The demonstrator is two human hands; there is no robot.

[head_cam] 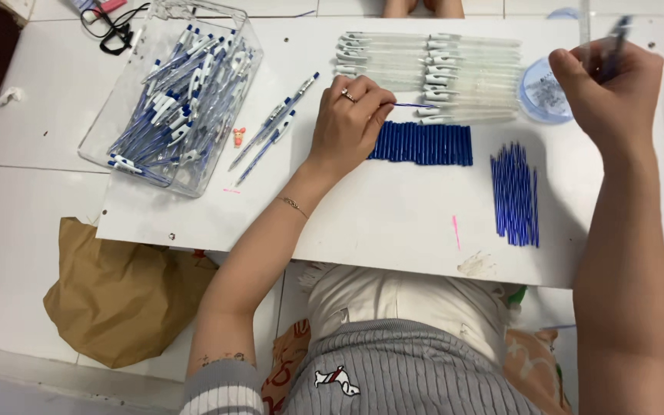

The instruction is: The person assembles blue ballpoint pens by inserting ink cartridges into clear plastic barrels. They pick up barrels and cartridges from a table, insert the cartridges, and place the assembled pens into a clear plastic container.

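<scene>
Refill and pen part in hand over the white board [393, 223]

Left hand [347, 127] pinches a thin blue refill [416, 105] (light, bendy; best gripped mid-length) near the far edge; right hand [609, 96] is clenched around a pen part [616, 38].

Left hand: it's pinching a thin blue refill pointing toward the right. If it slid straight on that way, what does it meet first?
Probably the row of clear pen barrels: the blue refill in the left hand already points at the lowest ones. Height above the table is unclear.
</scene>
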